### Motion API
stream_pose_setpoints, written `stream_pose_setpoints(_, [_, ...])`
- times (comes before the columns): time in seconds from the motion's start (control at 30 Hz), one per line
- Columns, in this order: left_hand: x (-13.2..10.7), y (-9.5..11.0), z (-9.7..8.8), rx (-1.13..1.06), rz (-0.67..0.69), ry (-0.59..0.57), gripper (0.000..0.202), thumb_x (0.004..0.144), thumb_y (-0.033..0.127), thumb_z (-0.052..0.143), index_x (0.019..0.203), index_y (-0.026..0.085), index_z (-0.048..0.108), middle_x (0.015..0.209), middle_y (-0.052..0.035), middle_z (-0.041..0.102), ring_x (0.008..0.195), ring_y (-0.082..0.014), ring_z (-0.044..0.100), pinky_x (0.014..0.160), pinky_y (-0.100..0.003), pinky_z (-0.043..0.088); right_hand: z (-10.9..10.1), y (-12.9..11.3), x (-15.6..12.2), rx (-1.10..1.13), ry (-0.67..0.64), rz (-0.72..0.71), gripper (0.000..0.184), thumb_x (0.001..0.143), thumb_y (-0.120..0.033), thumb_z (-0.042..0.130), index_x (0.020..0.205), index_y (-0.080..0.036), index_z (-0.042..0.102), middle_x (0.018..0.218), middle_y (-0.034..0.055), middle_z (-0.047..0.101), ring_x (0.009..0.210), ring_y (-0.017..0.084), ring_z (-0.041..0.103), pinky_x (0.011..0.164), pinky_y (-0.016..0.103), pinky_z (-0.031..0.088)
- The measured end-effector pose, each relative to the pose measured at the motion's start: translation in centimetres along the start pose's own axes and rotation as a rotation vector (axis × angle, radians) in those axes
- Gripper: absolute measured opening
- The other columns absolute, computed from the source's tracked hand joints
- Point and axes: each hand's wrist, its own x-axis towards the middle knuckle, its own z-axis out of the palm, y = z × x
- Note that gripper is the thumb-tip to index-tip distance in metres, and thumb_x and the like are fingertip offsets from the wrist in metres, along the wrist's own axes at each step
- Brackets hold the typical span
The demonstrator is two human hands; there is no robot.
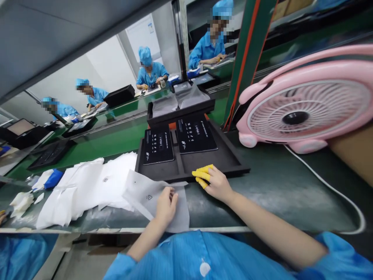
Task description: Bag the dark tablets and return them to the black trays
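My left hand point(166, 206) has its fingers curled at the edge of a translucent plastic bag point(145, 194) printed with a small recycling mark. The bag lies at the bench's front, partly under that hand. Yellow finger cots cover several fingertips of my right hand point(217, 182), which is held out with fingers apart at the front rim of a black divided tray point(215, 159). Nothing shows in its grasp. Inside the tray lie two flat black tablet-like panels with white print, a left one point(159, 146) and a right one point(197, 135).
A stack of white bags point(87, 188) spreads out on the left. Behind my tray, another black tray point(180, 107) holds bagged items. The pink fan point(303, 105) stands at right, its white cable point(329, 184) crossing the bench. Several co-workers in blue sit across the green conveyor point(116, 134).
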Motion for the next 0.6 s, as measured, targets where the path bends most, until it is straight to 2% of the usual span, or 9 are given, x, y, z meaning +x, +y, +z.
stream_pose_setpoints(0.13, [0.4, 0.6, 0.2, 0.265, 0.193, -0.221, 0.013, 0.081, 0.031, 0.047, 0.082, 0.018, 0.049, 0.084, -0.0056, 0.056, 0.079, -0.0195, 0.053, 0.07, -0.031, 0.041, -1.9, 1.0, 1.3, -0.085, -0.028, -0.064, 0.024, 0.084, -0.027, 0.044, 0.092, -0.025, 0.067, 0.082, 0.0056, 0.065, 0.08, 0.018, 0.057, 0.075, 0.035, 0.045])
stream_pose_setpoints(0.2, [0.6, 0.7, 0.1, 0.384, 0.245, -0.277, 0.016, 0.079, 0.034, 0.051, 0.082, 0.018, 0.05, 0.088, -0.0069, 0.055, 0.084, -0.0225, 0.052, 0.072, -0.033, 0.041, -3.1, 2.0, 2.9, -0.155, -0.056, -0.061, 0.025, 0.084, -0.029, 0.043, 0.093, -0.025, 0.066, 0.084, 0.0056, 0.064, 0.081, 0.018, 0.056, 0.077, 0.035, 0.044])
stream_pose_setpoints(0.33, [0.4, 0.6, 0.5, 0.517, 0.166, -0.195, 0.018, 0.081, 0.034, 0.049, 0.083, 0.016, 0.051, 0.089, -0.0096, 0.054, 0.087, -0.0259, 0.052, 0.071, -0.036, 0.042, -4.8, 4.7, 8.0, -0.335, -0.175, -0.032, 0.026, 0.082, -0.029, 0.045, 0.1, -0.024, 0.064, 0.092, 0.0064, 0.061, 0.086, 0.021, 0.052, 0.081, 0.036, 0.043])
stream_pose_setpoints(0.4, [0.4, 0.3, 0.8, 0.548, 0.151, -0.185, 0.014, 0.082, 0.028, 0.045, 0.083, 0.016, 0.052, 0.087, -0.01, 0.055, 0.084, -0.0257, 0.053, 0.068, -0.036, 0.043, -4.7, 6.4, 11.4, -0.435, -0.289, 0.046, 0.029, 0.08, -0.028, 0.05, 0.107, -0.022, 0.06, 0.1, 0.0082, 0.058, 0.094, 0.023, 0.049, 0.083, 0.036, 0.042])
stream_pose_setpoints(0.5, [0.9, -0.3, 1.5, 0.558, 0.165, -0.148, 0.017, 0.084, 0.019, 0.037, 0.081, 0.017, 0.054, 0.083, -0.0094, 0.058, 0.077, -0.023, 0.056, 0.065, -0.034, 0.045, -3.5, 9.3, 16.8, -0.553, -0.432, 0.205, 0.043, 0.078, -0.029, 0.055, 0.118, -0.016, 0.051, 0.114, 0.0123, 0.051, 0.105, 0.027, 0.043, 0.088, 0.037, 0.038])
stream_pose_setpoints(0.6, [1.6, -1.4, 2.9, 0.54, 0.213, -0.049, 0.024, 0.084, 0.015, 0.034, 0.079, 0.018, 0.056, 0.078, -0.0082, 0.06, 0.071, -0.0205, 0.058, 0.063, -0.031, 0.046, -1.5, 12.1, 21.3, -0.604, -0.46, 0.289, 0.048, 0.079, -0.033, 0.053, 0.122, -0.012, 0.046, 0.121, 0.017, 0.046, 0.109, 0.03, 0.042, 0.088, 0.039, 0.037])
